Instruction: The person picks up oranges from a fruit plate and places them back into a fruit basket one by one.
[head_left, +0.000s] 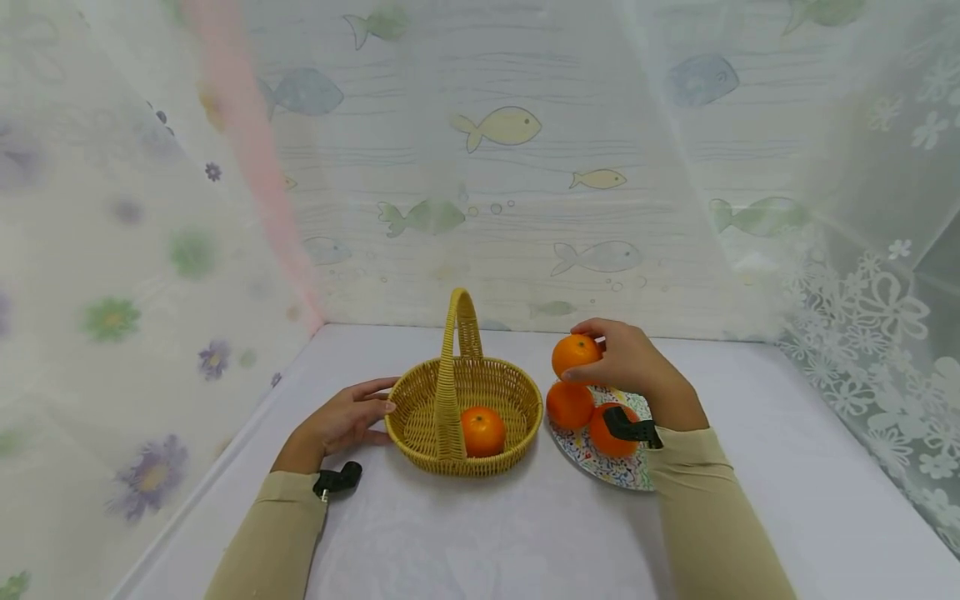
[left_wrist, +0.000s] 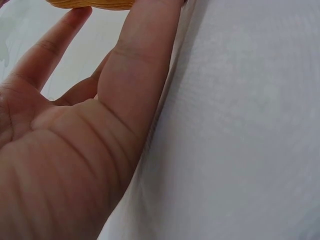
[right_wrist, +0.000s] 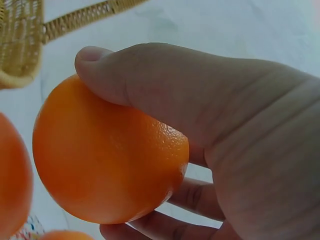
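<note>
My right hand (head_left: 622, 358) grips an orange (head_left: 576, 356) between thumb and fingers, over the far part of a patterned plate (head_left: 592, 472). The right wrist view shows the thumb across this orange (right_wrist: 110, 160) and the fingers beneath. Two more oranges lie on the plate: one on its left side (head_left: 570, 406), another partly behind the wrist strap (head_left: 612, 435). My left hand (head_left: 347, 417) touches the left side of a yellow wicker basket (head_left: 480, 468), fingers extended and fingertips at its wall. Inside the basket sits one orange (head_left: 483, 432), partly behind the upright handle (head_left: 448, 392).
A white cloth (head_left: 480, 542) covers the table. Sheer curtains with fish prints (head_left: 510, 125) hang behind it, with flowered fabric (head_left: 150, 333) at the left and lace (head_left: 862, 333) at the right. Each wrist carries a black camera strap.
</note>
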